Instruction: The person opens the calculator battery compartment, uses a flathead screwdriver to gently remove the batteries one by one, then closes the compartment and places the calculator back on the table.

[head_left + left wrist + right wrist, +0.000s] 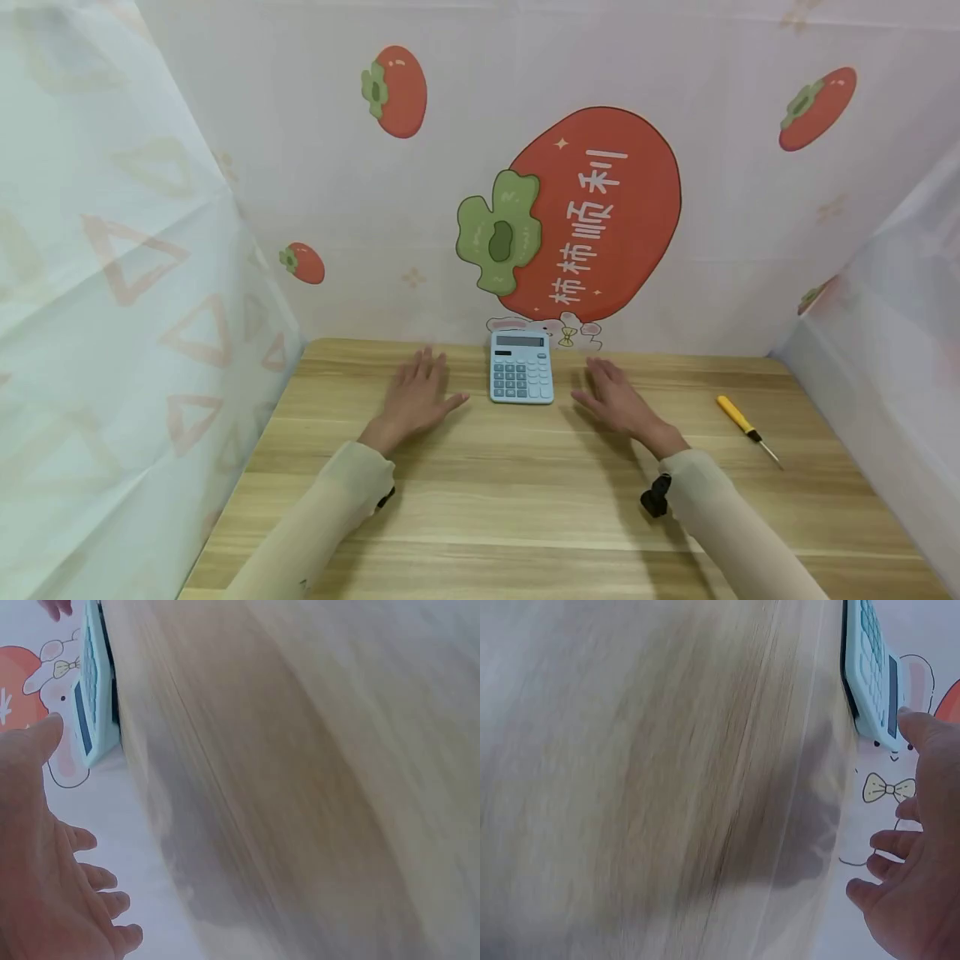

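Observation:
A light blue calculator (522, 368) lies at the back of the wooden table, its display toward the back wall. To its left is my left hand (417, 397), fingers extended and thumb pointing toward the calculator. My right hand (619, 402) is on the other side, also with straight fingers and its thumb toward the calculator. Both hands hold nothing and stand apart from it. In the left wrist view the calculator (94, 682) shows edge-on beyond the thumb. The right wrist view shows its near corner (870, 682) just past the right thumb.
A yellow-handled screwdriver (735, 414) lies to the right on the wooden table (517, 508), its shaft pointing toward the front right. White printed cloth (337, 183) walls the back and both sides. A dark strap device (656, 496) sits at the right wrist.

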`<state>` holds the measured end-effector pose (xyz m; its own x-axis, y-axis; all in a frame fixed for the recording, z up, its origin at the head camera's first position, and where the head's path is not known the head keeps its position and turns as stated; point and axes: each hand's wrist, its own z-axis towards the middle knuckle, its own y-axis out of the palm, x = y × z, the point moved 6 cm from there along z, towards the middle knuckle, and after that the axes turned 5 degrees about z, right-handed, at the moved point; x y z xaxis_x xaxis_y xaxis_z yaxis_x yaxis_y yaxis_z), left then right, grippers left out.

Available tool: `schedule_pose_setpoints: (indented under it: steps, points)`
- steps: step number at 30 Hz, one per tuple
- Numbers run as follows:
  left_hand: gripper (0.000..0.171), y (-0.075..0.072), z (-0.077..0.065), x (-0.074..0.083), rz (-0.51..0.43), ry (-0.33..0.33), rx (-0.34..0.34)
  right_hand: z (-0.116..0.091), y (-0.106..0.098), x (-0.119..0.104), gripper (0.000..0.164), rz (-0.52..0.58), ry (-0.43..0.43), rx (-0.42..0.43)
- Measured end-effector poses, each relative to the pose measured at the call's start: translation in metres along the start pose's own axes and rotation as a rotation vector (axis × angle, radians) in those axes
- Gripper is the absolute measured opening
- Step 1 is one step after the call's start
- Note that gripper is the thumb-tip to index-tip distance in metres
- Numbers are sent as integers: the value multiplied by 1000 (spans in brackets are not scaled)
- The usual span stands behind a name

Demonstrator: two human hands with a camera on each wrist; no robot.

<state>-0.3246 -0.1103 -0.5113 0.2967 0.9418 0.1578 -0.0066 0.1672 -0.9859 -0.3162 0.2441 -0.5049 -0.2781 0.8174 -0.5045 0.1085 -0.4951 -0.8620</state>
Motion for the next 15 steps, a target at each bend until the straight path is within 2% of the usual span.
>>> schedule_pose_setpoints:
  steps: [9, 15]
  points:
    - [90, 2, 5, 11, -48, 0, -20, 8, 6, -5, 80, 100, -8, 11]
    - [87, 8, 8, 23, -215, 3, -34, 10, 11, -8, 77, 170, 7, 13]
